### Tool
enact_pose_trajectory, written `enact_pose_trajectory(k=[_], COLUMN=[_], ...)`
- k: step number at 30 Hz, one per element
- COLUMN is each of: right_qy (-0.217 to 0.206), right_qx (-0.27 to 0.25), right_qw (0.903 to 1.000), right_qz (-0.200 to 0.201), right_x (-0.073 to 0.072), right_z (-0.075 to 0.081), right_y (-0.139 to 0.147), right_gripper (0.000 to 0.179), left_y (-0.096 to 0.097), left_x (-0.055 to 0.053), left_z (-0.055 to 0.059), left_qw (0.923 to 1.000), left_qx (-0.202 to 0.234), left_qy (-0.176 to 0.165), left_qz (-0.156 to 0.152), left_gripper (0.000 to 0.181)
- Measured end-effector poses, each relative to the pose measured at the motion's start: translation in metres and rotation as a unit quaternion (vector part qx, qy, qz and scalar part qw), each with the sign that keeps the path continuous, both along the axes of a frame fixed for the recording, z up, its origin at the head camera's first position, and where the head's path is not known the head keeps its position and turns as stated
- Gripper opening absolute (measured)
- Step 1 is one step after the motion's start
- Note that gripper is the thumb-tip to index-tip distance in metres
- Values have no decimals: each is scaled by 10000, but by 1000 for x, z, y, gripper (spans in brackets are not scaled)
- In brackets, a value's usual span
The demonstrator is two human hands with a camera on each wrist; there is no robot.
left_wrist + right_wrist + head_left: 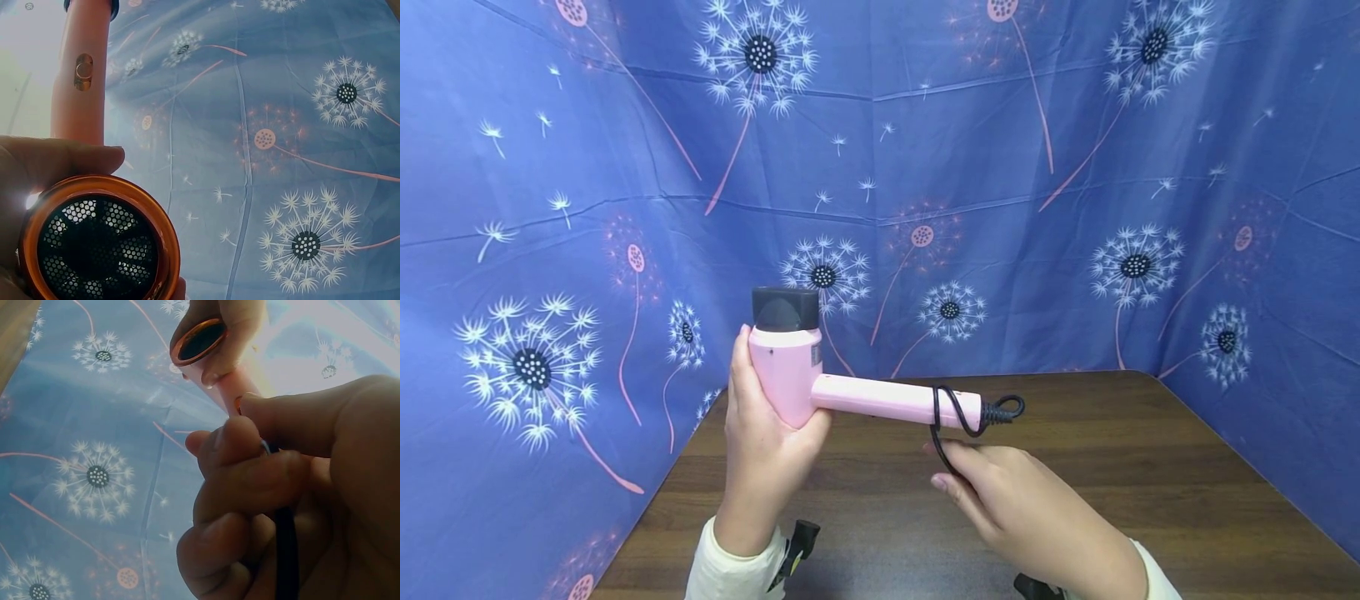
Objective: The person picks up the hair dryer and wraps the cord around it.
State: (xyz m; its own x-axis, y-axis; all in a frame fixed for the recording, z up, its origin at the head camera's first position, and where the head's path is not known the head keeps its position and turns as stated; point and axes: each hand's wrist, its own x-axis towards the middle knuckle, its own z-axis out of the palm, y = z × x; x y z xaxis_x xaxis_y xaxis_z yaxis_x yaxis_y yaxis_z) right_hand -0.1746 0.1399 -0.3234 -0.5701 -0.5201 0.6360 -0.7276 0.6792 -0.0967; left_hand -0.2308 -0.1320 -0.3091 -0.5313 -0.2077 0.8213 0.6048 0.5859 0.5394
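A pink hair dryer (782,371) is raised above the table, its black nozzle (786,310) pointing up and its handle (887,398) reaching to the right. My left hand (767,458) grips the barrel from below. In the left wrist view the round rear grille (100,247) faces the camera, and a switch (83,72) shows on the handle. A black cord (937,408) loops around the handle's end. Below that end, my right hand (1022,500) pinches the cord. The right wrist view shows its fingers curled round the black cord (286,556).
A dark brown wooden table (880,517) lies beneath both hands. Blue cloth (1000,208) with a dandelion print hangs at the back and along both sides. Black straps (801,546) sit at the cuffs.
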Motion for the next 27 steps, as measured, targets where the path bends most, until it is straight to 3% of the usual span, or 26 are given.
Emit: enact_pose_trajectory(k=[12, 19, 27], right_qy=[87, 436, 634], right_qx=[172, 219, -11], right_qw=[9998, 9988, 9978], right_qz=[53, -46, 205], right_x=[0, 2, 4], right_z=[0, 0, 3], right_y=[-1, -1, 0], right_gripper=[17, 16, 11], left_y=[2, 4, 3], left_x=[1, 2, 1], left_z=[-1, -1, -1], left_qw=[9995, 9998, 9992], left_qx=[-16, -147, -248], left_qy=[-321, -116, 165], left_qz=[-15, 104, 260], left_gripper=[124, 121, 119])
